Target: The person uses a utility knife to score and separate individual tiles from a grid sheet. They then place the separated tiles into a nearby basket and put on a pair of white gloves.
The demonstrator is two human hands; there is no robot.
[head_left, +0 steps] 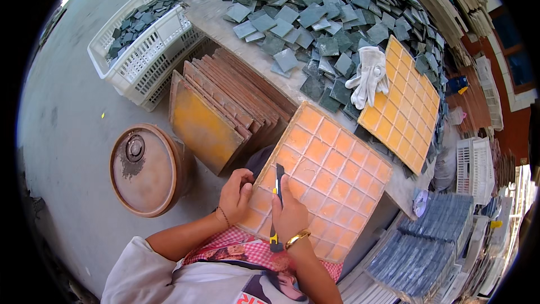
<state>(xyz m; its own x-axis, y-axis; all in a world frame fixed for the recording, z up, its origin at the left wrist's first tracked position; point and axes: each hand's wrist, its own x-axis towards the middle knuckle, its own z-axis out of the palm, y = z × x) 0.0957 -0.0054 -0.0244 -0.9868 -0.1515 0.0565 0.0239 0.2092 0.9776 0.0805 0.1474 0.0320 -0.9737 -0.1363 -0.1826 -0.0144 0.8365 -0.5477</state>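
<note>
An orange square mould tray [329, 177] with a pale raised grid lies tilted across my lap, its far corner by the table edge. My left hand [235, 196] is closed at the tray's left edge, fingers curled against the rim. In my right hand [289, 213] is a black and yellow utility knife [279, 173], gripped over the lower left of the grid. The knife's dark tip end points away from me, close above the tray; whether it touches cannot be made out. A second, yellow mould tray [402, 107] rests on the table, with white gloves [369, 76] on its left edge.
Grey-green square tiles [315, 17] are heaped on the table [225, 28]. Several brown-edged trays [208, 126] lean in a row beside it. At left stand a white crate [149, 50] of tiles and a lidded drum [143, 169]. Stacked tile packs [422, 253] stand at right.
</note>
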